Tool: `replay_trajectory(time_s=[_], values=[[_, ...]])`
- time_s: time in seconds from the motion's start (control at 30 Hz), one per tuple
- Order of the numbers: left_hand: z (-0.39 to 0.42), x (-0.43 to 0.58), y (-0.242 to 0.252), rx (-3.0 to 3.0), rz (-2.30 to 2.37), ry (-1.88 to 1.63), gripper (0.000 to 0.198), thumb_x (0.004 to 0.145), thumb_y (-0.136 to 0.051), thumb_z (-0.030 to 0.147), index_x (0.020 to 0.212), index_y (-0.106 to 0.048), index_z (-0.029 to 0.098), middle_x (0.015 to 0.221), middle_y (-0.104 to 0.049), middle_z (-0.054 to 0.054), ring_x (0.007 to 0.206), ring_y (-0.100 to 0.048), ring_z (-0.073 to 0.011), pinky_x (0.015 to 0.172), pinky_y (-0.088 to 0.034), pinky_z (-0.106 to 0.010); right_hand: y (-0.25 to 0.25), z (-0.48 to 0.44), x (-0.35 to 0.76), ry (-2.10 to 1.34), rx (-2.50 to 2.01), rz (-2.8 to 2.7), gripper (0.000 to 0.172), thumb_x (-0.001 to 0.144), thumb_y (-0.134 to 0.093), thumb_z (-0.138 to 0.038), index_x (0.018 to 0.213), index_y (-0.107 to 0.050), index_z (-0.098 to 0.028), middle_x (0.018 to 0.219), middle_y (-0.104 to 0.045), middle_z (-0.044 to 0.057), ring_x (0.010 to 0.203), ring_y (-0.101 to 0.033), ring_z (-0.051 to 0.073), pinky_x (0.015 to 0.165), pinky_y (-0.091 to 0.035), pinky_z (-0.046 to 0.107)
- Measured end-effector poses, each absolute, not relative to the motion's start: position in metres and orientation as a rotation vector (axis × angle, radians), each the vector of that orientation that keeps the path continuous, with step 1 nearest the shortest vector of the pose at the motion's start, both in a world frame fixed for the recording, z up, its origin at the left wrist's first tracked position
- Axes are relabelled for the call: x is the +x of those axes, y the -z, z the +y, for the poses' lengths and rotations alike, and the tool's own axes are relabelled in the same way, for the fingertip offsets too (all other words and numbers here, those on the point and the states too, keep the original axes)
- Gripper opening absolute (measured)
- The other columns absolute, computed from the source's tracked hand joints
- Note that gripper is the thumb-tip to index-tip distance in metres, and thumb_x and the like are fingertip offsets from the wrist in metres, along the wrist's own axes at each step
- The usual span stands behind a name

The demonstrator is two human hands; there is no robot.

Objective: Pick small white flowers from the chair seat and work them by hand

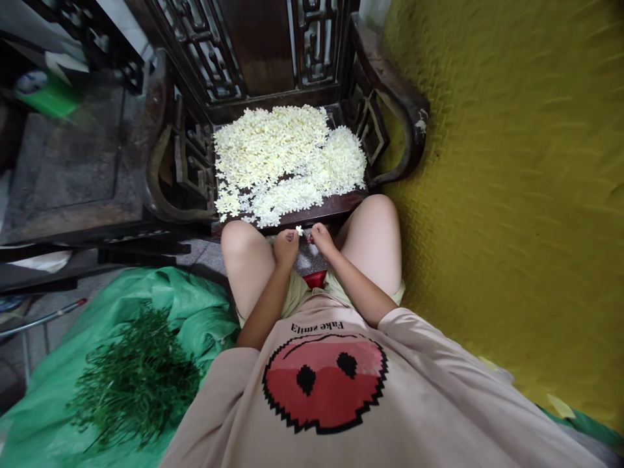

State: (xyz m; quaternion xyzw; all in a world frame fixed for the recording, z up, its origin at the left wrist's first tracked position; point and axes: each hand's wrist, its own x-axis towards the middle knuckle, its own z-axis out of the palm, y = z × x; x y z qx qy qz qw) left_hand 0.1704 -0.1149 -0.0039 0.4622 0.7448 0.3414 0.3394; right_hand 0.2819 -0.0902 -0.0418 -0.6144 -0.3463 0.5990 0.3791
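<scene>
Between the knees, the left hand (286,247) and right hand (322,238) meet with fingers curled in, fingertips nearly touching. A small white flower (299,230) sits at the tips between them; the left hand seems to pinch it, though which hand grips it is hard to tell. Just beyond the hands, a heap of white flowers (285,162) covers the dark wooden chair seat (336,207). Well to the left of the left hand, green stems (134,380) lie on a green plastic sheet (43,416).
</scene>
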Motion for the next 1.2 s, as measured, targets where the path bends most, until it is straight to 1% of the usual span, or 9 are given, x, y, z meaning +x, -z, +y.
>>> replay_trajectory(time_s=[0.13,0.27,0.4,0.5,0.6,0.73,0.93,1.07,1.2], values=[[-0.113,0.171,0.003,1.042,1.801,-0.951,0.018,0.07,-0.056,0.027,0.075,-0.068,0.015,0.075,-0.068,-0.005,0.069,-0.059,-0.0159,0.071,-0.044,-0.027,0.048,-0.09,0.279,-1.53,-1.5,-1.03,0.007,0.069,-0.044,-0.025,0.068,-0.038,-0.022,0.053,-0.046,-0.009,0.047,-0.046,0.008,0.052,-0.038,0.021],[-0.11,0.171,0.004,0.812,1.633,-1.012,0.017,0.065,-0.06,0.026,0.074,-0.069,0.014,0.072,-0.067,-0.003,0.067,-0.057,-0.0141,0.069,-0.044,-0.027,0.044,-0.091,0.279,-1.596,-1.406,-1.035,0.02,0.07,-0.053,-0.037,0.071,-0.041,-0.022,0.055,-0.048,-0.008,0.049,-0.048,0.009,0.052,-0.037,0.022],[-0.107,0.168,0.005,0.689,1.495,-1.02,0.024,0.064,-0.064,0.035,0.075,-0.068,0.014,0.074,-0.067,-0.004,0.067,-0.056,-0.0129,0.065,-0.042,-0.025,0.033,-0.092,0.281,-1.662,-1.31,-1.017,0.032,0.067,-0.058,-0.049,0.071,-0.043,-0.021,0.06,-0.051,-0.006,0.052,-0.05,0.009,0.052,-0.036,0.022],[-0.106,0.166,0.005,0.677,1.425,-0.997,0.032,0.064,-0.065,0.044,0.073,-0.067,0.014,0.07,-0.065,-0.004,0.062,-0.055,-0.0117,0.062,-0.041,-0.025,0.026,-0.093,0.283,-1.72,-1.234,-1.013,0.036,0.066,-0.059,-0.053,0.072,-0.045,-0.02,0.063,-0.054,-0.004,0.055,-0.051,0.009,0.054,-0.037,0.022],[-0.106,0.165,0.005,0.675,1.37,-0.999,0.034,0.063,-0.066,0.047,0.071,-0.065,0.014,0.067,-0.064,-0.004,0.058,-0.053,-0.0105,0.06,-0.041,-0.024,0.021,-0.093,0.284,-1.725,-1.18,-1.033,0.038,0.066,-0.06,-0.055,0.071,-0.046,-0.02,0.063,-0.054,-0.004,0.056,-0.05,0.01,0.056,-0.038,0.023],[-0.106,0.164,0.007,0.681,1.358,-0.993,0.034,0.064,-0.065,0.048,0.072,-0.066,0.014,0.069,-0.064,-0.004,0.059,-0.053,-0.0106,0.059,-0.04,-0.024,0.018,-0.093,0.285,-1.686,-1.159,-1.085,0.038,0.067,-0.058,-0.056,0.069,-0.048,-0.02,0.06,-0.052,-0.004,0.055,-0.047,0.01,0.056,-0.038,0.023],[-0.107,0.164,0.005,0.723,1.397,-1.002,0.032,0.064,-0.064,0.042,0.079,-0.068,0.014,0.075,-0.066,-0.005,0.064,-0.054,-0.0119,0.063,-0.041,-0.025,0.02,-0.092,0.284,-1.621,-1.199,-1.093,0.034,0.069,-0.056,-0.053,0.068,-0.047,-0.02,0.057,-0.048,-0.005,0.053,-0.045,0.009,0.056,-0.037,0.023],[-0.11,0.167,0.0,0.776,1.448,-1.042,0.031,0.061,-0.066,0.038,0.081,-0.069,0.014,0.078,-0.068,-0.005,0.07,-0.057,-0.014,0.069,-0.044,-0.027,0.02,-0.092,0.284,-1.602,-1.219,-1.11,0.03,0.07,-0.055,-0.049,0.066,-0.046,-0.02,0.057,-0.048,-0.005,0.054,-0.044,0.01,0.058,-0.038,0.023],[-0.112,0.169,-0.004,0.79,1.479,-1.092,0.029,0.059,-0.068,0.035,0.078,-0.069,0.014,0.079,-0.069,-0.005,0.075,-0.059,-0.0159,0.075,-0.045,-0.029,0.017,-0.093,0.285,-1.605,-1.196,-1.127,0.026,0.072,-0.053,-0.044,0.066,-0.05,-0.019,0.059,-0.05,-0.004,0.057,-0.046,0.01,0.059,-0.038,0.023]])
